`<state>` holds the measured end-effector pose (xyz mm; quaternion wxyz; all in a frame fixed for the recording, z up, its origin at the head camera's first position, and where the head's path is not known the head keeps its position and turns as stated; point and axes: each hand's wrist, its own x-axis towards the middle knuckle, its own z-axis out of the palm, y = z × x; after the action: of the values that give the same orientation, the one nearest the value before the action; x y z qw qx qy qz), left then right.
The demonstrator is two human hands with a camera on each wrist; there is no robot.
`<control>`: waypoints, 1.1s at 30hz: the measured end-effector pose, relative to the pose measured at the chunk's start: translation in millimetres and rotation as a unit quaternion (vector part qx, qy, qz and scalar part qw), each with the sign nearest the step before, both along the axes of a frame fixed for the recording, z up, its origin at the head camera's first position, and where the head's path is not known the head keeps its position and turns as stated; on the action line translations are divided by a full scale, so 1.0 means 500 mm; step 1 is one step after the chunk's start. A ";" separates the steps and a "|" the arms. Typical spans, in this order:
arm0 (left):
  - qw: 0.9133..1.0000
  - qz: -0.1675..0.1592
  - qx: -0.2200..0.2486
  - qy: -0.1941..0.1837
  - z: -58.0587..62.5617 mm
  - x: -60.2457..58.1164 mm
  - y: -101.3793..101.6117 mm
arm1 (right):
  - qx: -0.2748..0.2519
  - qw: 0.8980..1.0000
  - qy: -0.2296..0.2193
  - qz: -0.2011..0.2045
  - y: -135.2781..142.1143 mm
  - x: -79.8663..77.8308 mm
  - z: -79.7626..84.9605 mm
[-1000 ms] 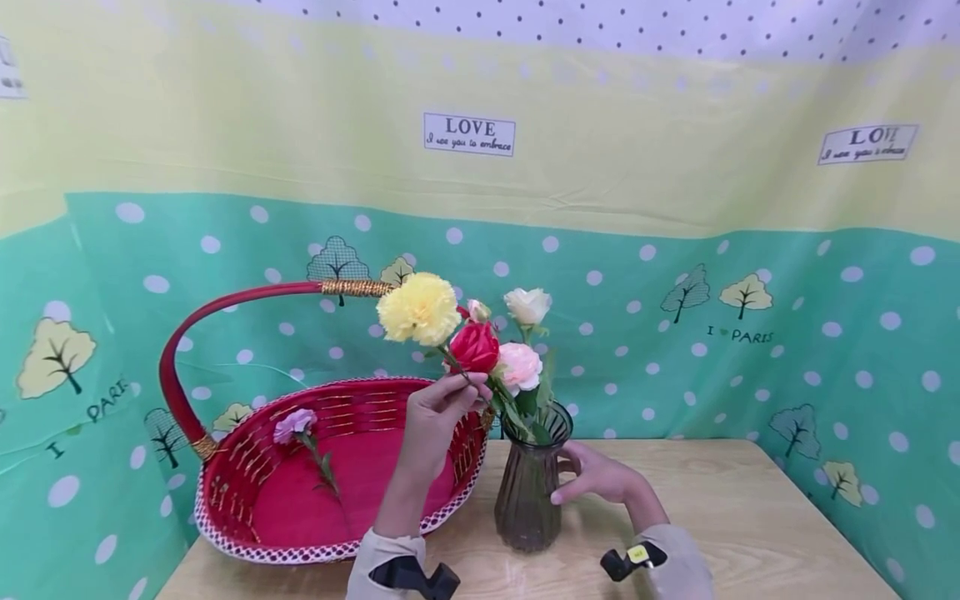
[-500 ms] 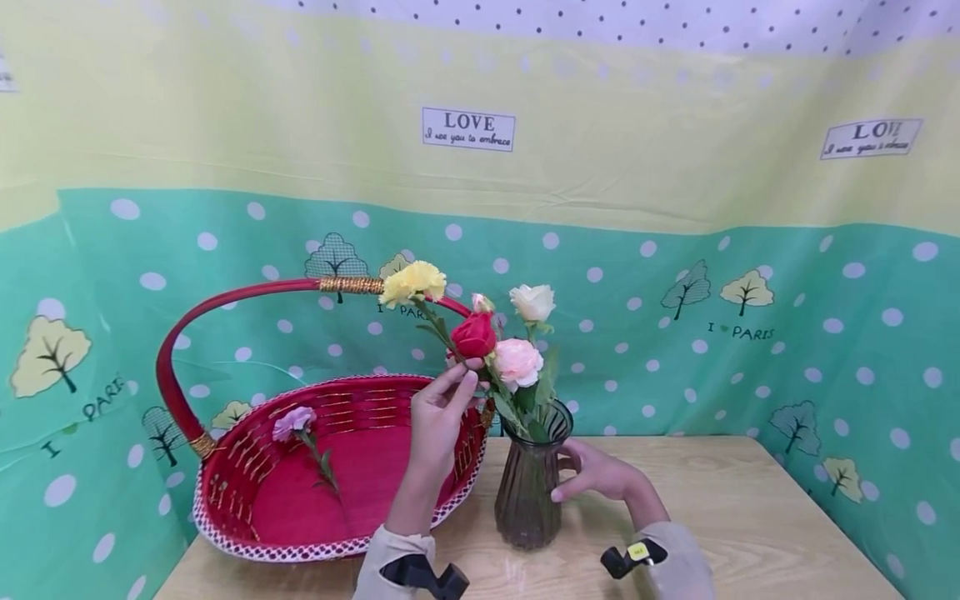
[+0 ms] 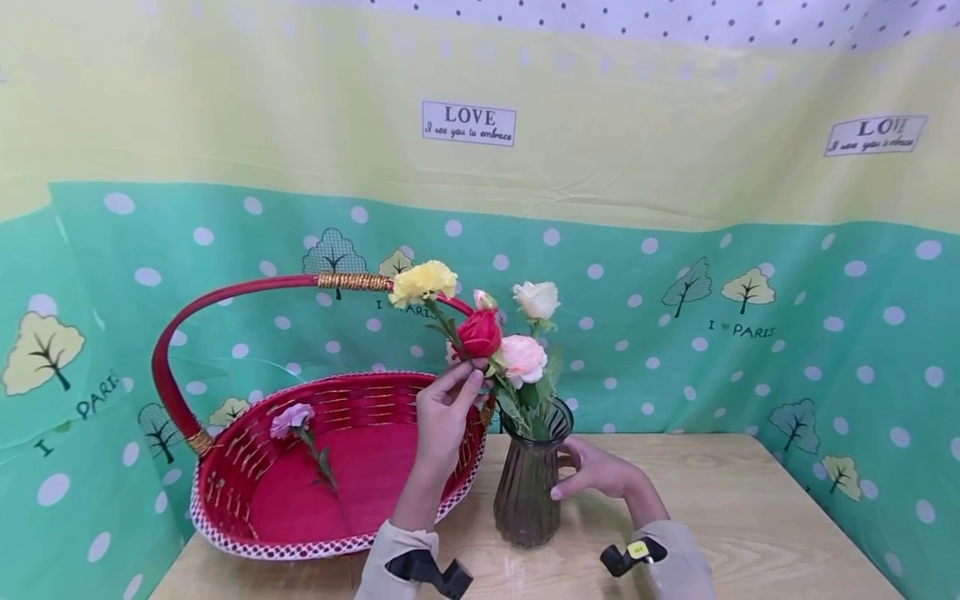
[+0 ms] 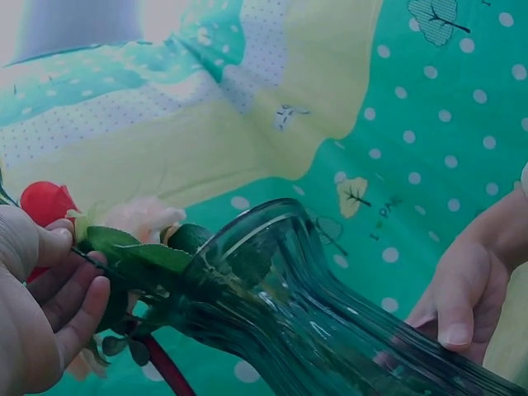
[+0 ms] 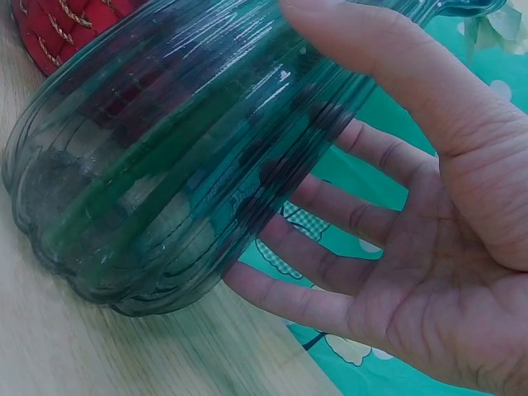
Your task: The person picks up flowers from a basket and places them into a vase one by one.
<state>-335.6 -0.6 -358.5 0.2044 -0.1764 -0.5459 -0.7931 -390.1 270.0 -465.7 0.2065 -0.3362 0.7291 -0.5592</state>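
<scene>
My left hand (image 3: 444, 417) pinches the thin stem of a yellow carnation (image 3: 423, 282) between thumb and fingertips, just left of the vase mouth. The bloom tilts up and left, over the basket handle. A ribbed, smoky glass vase (image 3: 525, 500) stands upright on the table. My right hand (image 3: 596, 471) grips its right side, thumb in front and fingers behind, as the right wrist view shows. A red rose (image 3: 480, 333), a pink flower (image 3: 522, 360) and a white rose (image 3: 536, 298) rise above the vase rim. Green stems (image 5: 157, 181) show through the glass.
A red woven basket (image 3: 281, 550) with a tall arched handle (image 3: 174, 367) stands left of the vase. One purple carnation (image 3: 292, 419) lies inside it. Patterned cloth hangs behind and at both sides of the wooden table (image 3: 720, 500).
The yellow carnation has turned from facing forward to tilting up and away, then shifted slightly right. My left hand has moved a little right. My right hand keeps its grip on the vase.
</scene>
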 end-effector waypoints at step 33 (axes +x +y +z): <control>0.991 -0.059 -0.077 0.096 0.015 0.039 -0.001 | 0.007 1.000 0.006 0.001 0.000 -0.004 0.000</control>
<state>-316.2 -0.9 -350.8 0.1946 -0.2990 -0.5719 -0.7387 -392.1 270.0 -465.5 0.2053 -0.3390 0.7335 -0.5521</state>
